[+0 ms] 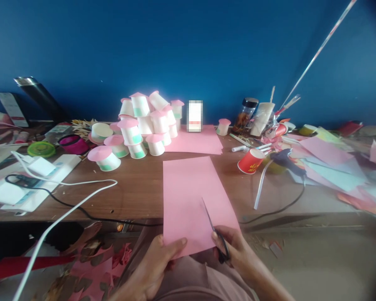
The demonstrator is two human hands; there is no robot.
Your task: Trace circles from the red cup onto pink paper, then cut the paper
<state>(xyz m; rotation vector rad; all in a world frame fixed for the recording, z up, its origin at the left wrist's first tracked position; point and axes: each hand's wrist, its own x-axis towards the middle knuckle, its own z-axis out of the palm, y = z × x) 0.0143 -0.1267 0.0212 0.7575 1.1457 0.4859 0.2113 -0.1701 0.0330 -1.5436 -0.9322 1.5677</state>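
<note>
A sheet of pink paper reaches from above my lap over the table's front edge. My left hand grips its near left corner, thumb on top and fingers hidden underneath. In my right hand is a pair of scissors with black handles; the blade lies over the paper, pointing away from me. I cannot tell whether the blades have cut into the sheet. Some right fingers are out of sight behind the paper's near right corner.
White paper cups with pink tops are piled at the back left, near more pink paper. A red cup and glue gun lie right. A power strip and white cable lie left. Pink scraps cover the floor.
</note>
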